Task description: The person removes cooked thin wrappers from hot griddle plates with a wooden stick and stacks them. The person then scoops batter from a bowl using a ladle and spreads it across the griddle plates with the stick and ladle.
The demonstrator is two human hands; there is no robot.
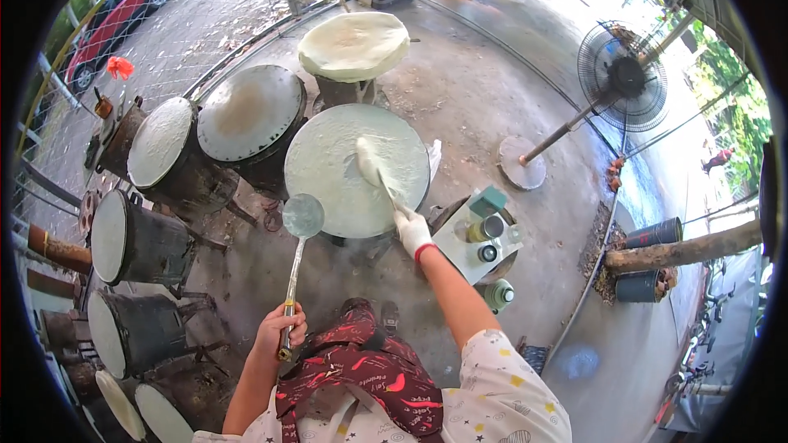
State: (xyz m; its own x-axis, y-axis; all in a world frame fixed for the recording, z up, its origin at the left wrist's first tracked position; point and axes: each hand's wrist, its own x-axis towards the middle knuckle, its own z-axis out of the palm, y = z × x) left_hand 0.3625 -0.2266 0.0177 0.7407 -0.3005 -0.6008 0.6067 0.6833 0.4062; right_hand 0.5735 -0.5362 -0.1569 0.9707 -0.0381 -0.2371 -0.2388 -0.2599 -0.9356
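My left hand (279, 331) is closed round the handle of a long ladle (304, 216), whose round bowl hangs by the near left rim of a big round griddle. My right hand (415, 234), in a white glove with a red wristband, grips a spreader (380, 174). Its pale, coated end rests on the thin layer of whitish batter (328, 160) that covers the griddle. Beside that end a greyer patch shows in the layer. What the ladle bowl holds, if anything, I cannot make out.
Several drum stoves with round griddle tops (250, 111) curve along the left. A stack of pale flat rounds (353, 45) stands behind the griddle. At its right, a white board (460, 250) bears jars; a green bottle (498, 295) is beside it. A standing fan (625, 78) is farther right.
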